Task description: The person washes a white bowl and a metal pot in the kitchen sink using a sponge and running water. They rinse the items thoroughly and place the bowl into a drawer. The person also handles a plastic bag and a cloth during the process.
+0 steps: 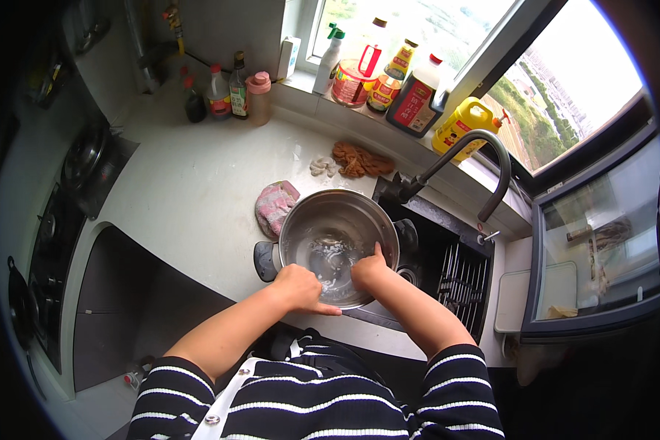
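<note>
A wide stainless steel pot (303, 226) with dark side handles sits where the counter meets the sink, partly over the basin. Wet, shiny patches show on its bottom. My left hand (298, 289) is closed on the pot's near left rim, its thumb lying along the outside. Inside the pot, my right hand (371, 270) is curled against the lower right part, its thumb side toward the wall. What that hand holds, if anything, is hidden under its fingers. A pink and white cloth (275, 207) lies against the pot's left side.
A dark sink (427, 246) with a wire rack (462, 279) and a curved faucet (502, 161) is at the right. Brown cloth (359, 160) lies behind the pot. Bottles (240, 92) stand at the back left; a yellow jug (468, 128) and other containers line the sill.
</note>
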Available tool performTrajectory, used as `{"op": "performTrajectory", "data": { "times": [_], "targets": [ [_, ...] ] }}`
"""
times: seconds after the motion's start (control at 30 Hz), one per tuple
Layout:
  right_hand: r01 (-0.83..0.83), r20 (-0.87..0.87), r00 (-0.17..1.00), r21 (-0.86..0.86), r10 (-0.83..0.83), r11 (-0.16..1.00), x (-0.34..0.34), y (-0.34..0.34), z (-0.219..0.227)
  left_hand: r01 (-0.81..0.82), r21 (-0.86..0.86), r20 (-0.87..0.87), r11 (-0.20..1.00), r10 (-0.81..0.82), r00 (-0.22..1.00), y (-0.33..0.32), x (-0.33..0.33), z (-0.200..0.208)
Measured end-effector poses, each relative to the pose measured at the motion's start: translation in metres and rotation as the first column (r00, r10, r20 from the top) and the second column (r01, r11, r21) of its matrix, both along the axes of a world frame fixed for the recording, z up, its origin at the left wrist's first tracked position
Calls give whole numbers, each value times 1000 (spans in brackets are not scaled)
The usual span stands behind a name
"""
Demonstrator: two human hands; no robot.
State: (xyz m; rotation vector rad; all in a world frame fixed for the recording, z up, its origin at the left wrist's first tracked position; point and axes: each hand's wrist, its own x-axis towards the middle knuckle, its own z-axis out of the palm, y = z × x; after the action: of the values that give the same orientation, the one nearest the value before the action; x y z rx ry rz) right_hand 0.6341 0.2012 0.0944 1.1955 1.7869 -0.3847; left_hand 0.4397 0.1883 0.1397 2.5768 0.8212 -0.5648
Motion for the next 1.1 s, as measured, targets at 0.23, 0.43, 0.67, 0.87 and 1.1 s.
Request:
{"op": "performTrajectory", "data": {
  "times": [0.23, 0.43, 0.67, 0.87, 1.1],
  "targets": [
    [613, -754, 603, 646, 260, 454, 60, -11, -1, -231, -474, 244, 850, 378, 893, 38, 65, -38],
    [602, -628, 778, 741, -9, 296, 63, -6, 2, -277, -297, -169, 914, 235, 957, 28, 147, -122],
    [611, -619, 785, 766, -27, 199, 65, -9, -3, -869, -417, -128, 266, 929, 346, 82, 166, -127],
    [648, -663, 748, 741, 39, 174, 60, -5, -2, 222, -892, -447, -394, 845, -295, 95, 178, -147],
    [689, -697, 703, 717, 142, 110, 70, -4, -9, 231, -941, -295, -247, 934, -200, 74, 181, -109]
  ]
}}
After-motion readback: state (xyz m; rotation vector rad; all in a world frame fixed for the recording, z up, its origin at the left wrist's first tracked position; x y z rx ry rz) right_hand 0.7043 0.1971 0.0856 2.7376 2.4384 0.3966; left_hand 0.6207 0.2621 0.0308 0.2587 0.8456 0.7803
